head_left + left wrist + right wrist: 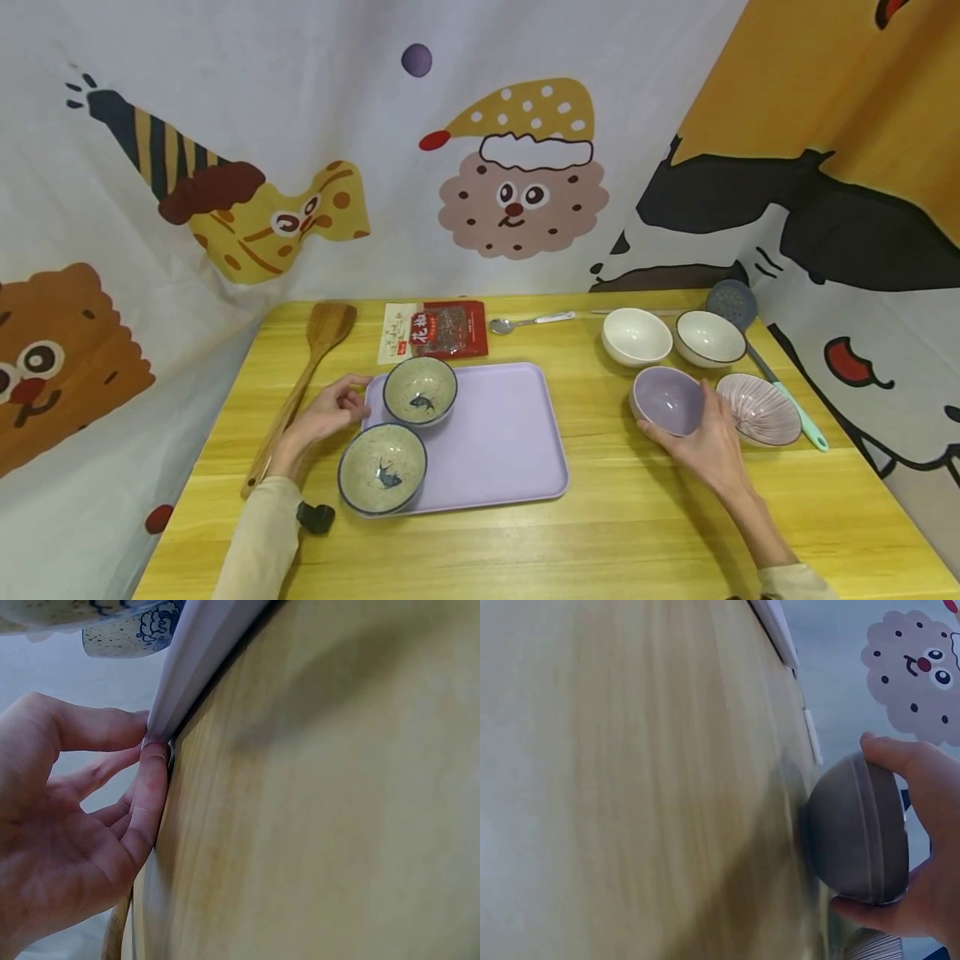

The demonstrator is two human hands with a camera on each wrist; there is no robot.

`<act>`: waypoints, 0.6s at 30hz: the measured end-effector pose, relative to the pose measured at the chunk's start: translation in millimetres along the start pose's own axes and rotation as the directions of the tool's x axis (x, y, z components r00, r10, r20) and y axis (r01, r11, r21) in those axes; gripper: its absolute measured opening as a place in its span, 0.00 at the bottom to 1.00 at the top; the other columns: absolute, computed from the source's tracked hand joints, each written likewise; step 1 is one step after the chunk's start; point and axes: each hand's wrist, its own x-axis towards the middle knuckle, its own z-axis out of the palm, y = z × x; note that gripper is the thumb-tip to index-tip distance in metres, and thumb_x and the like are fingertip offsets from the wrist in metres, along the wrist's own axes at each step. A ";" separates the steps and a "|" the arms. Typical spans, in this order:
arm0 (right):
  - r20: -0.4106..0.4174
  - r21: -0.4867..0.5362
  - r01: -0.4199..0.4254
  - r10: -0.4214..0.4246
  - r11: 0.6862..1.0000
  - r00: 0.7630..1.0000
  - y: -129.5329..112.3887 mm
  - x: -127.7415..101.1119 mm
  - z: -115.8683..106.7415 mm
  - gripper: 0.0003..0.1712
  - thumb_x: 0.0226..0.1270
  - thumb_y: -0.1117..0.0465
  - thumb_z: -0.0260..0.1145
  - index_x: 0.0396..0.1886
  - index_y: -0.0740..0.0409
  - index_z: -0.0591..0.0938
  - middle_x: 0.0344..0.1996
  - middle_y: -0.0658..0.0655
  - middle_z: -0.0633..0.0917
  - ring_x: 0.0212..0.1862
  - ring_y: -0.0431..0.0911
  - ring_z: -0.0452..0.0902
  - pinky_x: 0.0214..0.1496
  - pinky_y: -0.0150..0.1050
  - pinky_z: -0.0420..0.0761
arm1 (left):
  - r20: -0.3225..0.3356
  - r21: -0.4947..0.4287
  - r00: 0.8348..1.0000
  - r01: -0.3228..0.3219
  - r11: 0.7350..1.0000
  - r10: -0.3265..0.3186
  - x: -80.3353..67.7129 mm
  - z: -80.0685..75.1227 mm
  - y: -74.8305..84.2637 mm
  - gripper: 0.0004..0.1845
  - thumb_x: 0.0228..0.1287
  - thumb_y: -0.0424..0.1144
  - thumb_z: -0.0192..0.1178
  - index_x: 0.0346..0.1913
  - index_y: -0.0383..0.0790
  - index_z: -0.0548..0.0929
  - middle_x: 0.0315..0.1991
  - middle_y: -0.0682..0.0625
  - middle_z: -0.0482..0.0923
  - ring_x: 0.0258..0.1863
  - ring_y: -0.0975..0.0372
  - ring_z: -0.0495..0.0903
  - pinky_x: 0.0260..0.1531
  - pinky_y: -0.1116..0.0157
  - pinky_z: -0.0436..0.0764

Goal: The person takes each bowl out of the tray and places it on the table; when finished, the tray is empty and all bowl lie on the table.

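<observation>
My left hand (327,418) pinches the left edge of a lilac tray (504,442) between thumb and fingertips, as the left wrist view shows close up at the tray's rim (178,682). On the tray's left side stand two speckled bowls with blue fish inside: a farther bowl (420,390) and a nearer bowl (381,468). My right hand (708,446) grips a purple bowl (663,400) to the right of the tray, thumb and fingers spread across its rim. In the right wrist view the purple bowl (851,825) appears side-on, close to the table; contact is unclear.
Round the purple bowl stand a white bowl (636,337), a dark-rimmed white bowl (709,339) and a striped bowl (759,410). A slotted skimmer (772,362) lies behind them. Left of the tray is a wooden spatula (309,371); behind it lie a spice packet (435,330) and a spoon (528,322).
</observation>
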 end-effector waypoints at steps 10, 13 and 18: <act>0.032 -0.105 0.041 -0.038 0.994 0.999 -23.8 -4.4 -13.9 0.73 0.49 0.42 0.81 0.79 0.72 0.47 0.69 0.84 0.57 0.60 0.81 0.64 0.50 0.78 0.70 | -0.003 0.002 1.000 0.003 1.000 -0.003 -0.7 0.4 0.8 0.29 0.59 0.26 0.58 0.66 0.31 0.73 0.36 0.43 0.76 0.33 0.58 0.74 0.33 0.68 0.74; 0.030 -0.134 0.048 -0.045 0.990 0.999 -29.1 -5.1 -16.5 0.72 0.49 0.43 0.82 0.78 0.74 0.48 0.68 0.86 0.58 0.59 0.82 0.65 0.48 0.78 0.71 | -0.007 -0.007 1.000 0.004 1.000 -0.004 -0.2 1.2 0.7 0.28 0.60 0.26 0.59 0.66 0.30 0.73 0.36 0.43 0.76 0.32 0.59 0.73 0.32 0.68 0.74; 0.025 -0.161 0.090 -0.087 0.983 0.996 -32.3 -2.9 -19.5 0.70 0.47 0.47 0.83 0.76 0.78 0.51 0.65 0.87 0.62 0.58 0.81 0.65 0.48 0.76 0.70 | -0.015 -0.028 1.000 -0.002 1.000 0.002 -1.0 1.5 1.3 0.28 0.59 0.25 0.59 0.65 0.29 0.73 0.35 0.43 0.76 0.32 0.60 0.73 0.31 0.69 0.73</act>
